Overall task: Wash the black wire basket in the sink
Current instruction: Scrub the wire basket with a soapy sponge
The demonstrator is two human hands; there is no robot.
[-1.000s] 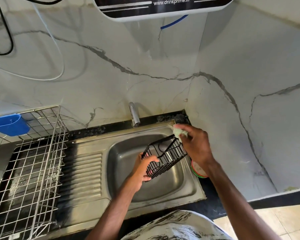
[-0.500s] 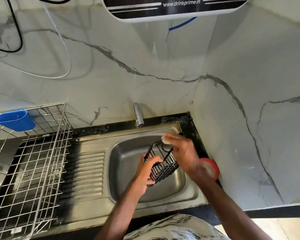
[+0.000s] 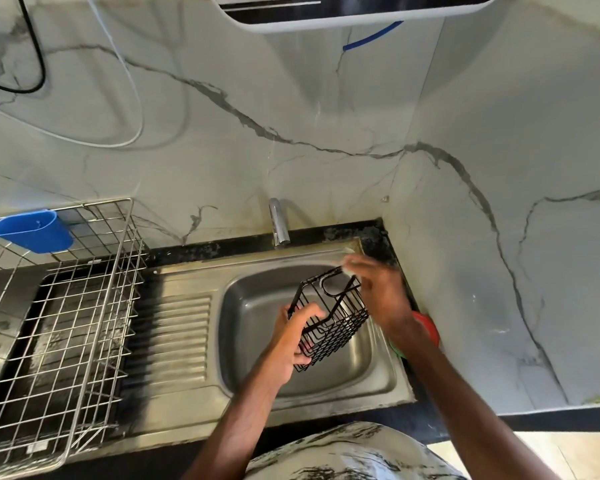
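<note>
Head view: left hand [image 3: 290, 346] grips one black wire basket [image 3: 331, 322].

The right hand [image 3: 383, 294], blurred in motion, has moved from over the top of the black wire basket [image 3: 333, 317] to its far right rim, with a pale scrubber [image 3: 347, 269] held at its fingertips. The basket has tipped from nearly upright to leaning. Its open top now faces the wall [image 3: 222, 161], so more of its inside shows than half a second ago.
</note>
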